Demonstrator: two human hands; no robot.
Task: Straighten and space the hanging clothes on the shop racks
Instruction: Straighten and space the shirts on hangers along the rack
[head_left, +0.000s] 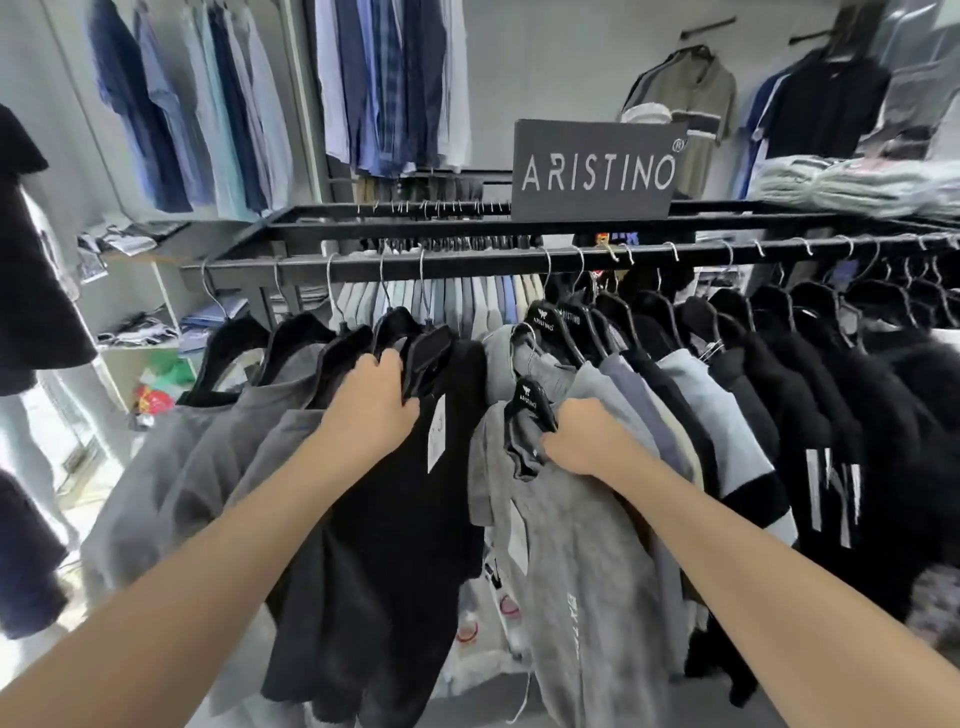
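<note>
A black metal rack rail (467, 262) runs across the view, hung with grey and black shirts on black hangers. My left hand (371, 402) grips the shoulder of a black shirt (410, 509) on its hanger, left of centre. My right hand (587, 436) is closed on the collar of a grey shirt (587, 571), whose black hanger (530, 402) sits lower than the rail, off the rod. Grey shirts (208, 441) hang spaced out to the left. Black and light shirts (779, 395) are packed tightly to the right.
A dark brand sign (595, 169) stands on top of the rack. Folded clothes (852, 184) lie stacked on the rack's right top. Blue and white shirts (384, 83) hang on the back wall. Shelves with packets (150, 322) stand at the left.
</note>
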